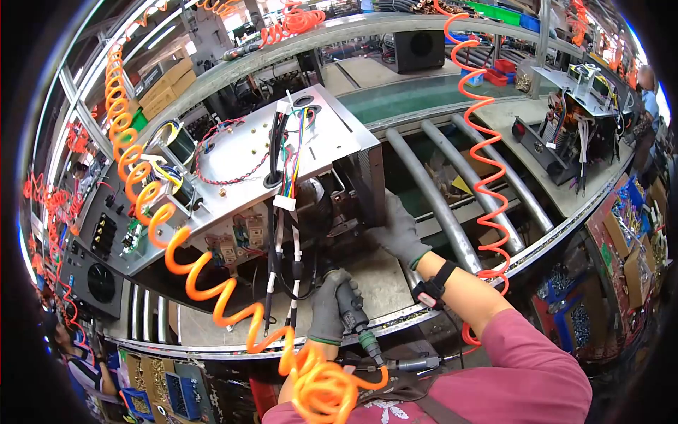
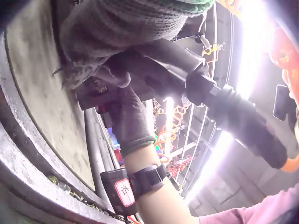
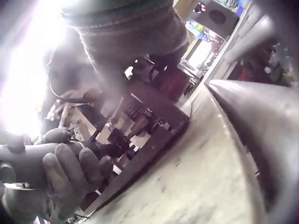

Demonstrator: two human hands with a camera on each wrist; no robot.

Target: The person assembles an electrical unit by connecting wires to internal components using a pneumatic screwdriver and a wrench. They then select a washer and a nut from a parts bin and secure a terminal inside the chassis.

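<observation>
My gloved left hand grips a dark air screwdriver with a green fitting at its rear. In the right wrist view, the curled fingers of the left hand wrap the tool's body, and its front end points in at the underside of a metal machine chassis. At the chassis's right end, my gloved right hand holds the lower part of a black upright panel; its fingertips are partly hidden behind the panel. Bundled wires hang down the chassis's front, close to the left hand.
An orange coiled air hose hangs across the left front. Another coiled hose hangs at right beside metal rollers. A second partly built machine stands at the far right. Bins of small parts lie below the bench edge.
</observation>
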